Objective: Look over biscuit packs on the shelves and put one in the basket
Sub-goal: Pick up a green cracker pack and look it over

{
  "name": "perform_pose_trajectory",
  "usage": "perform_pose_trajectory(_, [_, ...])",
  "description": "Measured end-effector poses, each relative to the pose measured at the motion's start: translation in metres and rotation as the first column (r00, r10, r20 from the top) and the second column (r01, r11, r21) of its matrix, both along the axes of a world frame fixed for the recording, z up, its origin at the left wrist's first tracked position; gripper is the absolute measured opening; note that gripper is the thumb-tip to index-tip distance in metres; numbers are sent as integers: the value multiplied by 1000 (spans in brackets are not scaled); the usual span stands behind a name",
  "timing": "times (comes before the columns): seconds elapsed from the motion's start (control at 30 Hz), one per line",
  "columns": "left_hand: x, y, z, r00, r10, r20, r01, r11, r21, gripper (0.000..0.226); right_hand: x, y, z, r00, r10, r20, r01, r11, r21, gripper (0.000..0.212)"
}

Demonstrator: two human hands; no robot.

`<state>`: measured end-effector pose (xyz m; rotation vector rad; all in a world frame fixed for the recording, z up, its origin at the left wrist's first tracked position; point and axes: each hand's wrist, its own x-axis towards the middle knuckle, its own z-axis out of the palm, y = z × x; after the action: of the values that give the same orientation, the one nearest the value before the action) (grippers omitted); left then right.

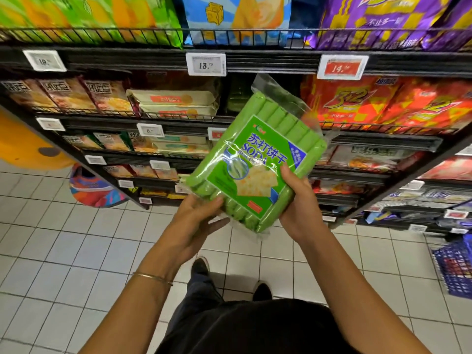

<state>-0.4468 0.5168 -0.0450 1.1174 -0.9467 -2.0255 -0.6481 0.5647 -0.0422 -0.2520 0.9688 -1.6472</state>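
The left hand [201, 221] and right hand [297, 200] pinch the green "SODA" 苏打饼干 pack [255, 159], thumbs on front; the price tag [205, 64] reads 13.70.

A white tiled floor [63, 251] with dark grout lines fills the near part of the scene. At the far left stands a big orange rounded object [23, 144] with a dark oval spot. Just right of it and nearer, a multicoloured object [94, 190] in blue, orange and pink rests on the tiles. High up, a white price tag [205, 64] reads 13.70. To its right a red price tag [341, 68] shows 14, and to its far left a blurred tag [44, 60] shows 18. Near the centre, 2 dark shoes [200, 264] stand on the floor below dark trousers [201, 297].
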Motion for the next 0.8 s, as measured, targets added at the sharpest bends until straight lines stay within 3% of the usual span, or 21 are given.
perform_pose_trajectory(0.07, [14, -9, 5, 1000, -25, -15, 26, 1000, 13, 63, -14, 4, -4, 1000, -8, -12, 8, 1000, -6, 64])
perform_pose_trajectory(0.13, [18, -19, 14, 998, -50, 42, 51, 998, -29, 114, -26, 6, -3, 999, 2, -46, -3, 1000, -19, 63])
perform_pose_trajectory(0.2, [13, -28, 23, 992, -115, 54, 119, 990, -81, 129, -32, 8, 1, 998, 25, -63, -27, 999, -35, 63])
perform_pose_trajectory(0.4, [-17, -34, 30, 975, -205, 88, 216, 964, -152, 59, -38, 11, -1, 958, 151, -242, -156, 988, -3, 47])
perform_pose_trajectory(0.6, [-36, -24, 18, 996, -26, 87, 43, 979, -197, 42, -35, 17, -4, 905, 254, -342, -256, 966, 40, 55])
perform_pose_trajectory(0.7, [-36, -21, 18, 998, -11, 61, 24, 978, -208, 45, -35, 19, 0, 903, 263, -340, -264, 964, 44, 61])
perform_pose_trajectory(0.8, [-36, -21, 21, 999, -33, 39, 40, 978, -205, 32, -36, 20, 2, 896, 269, -354, -271, 962, 47, 56])
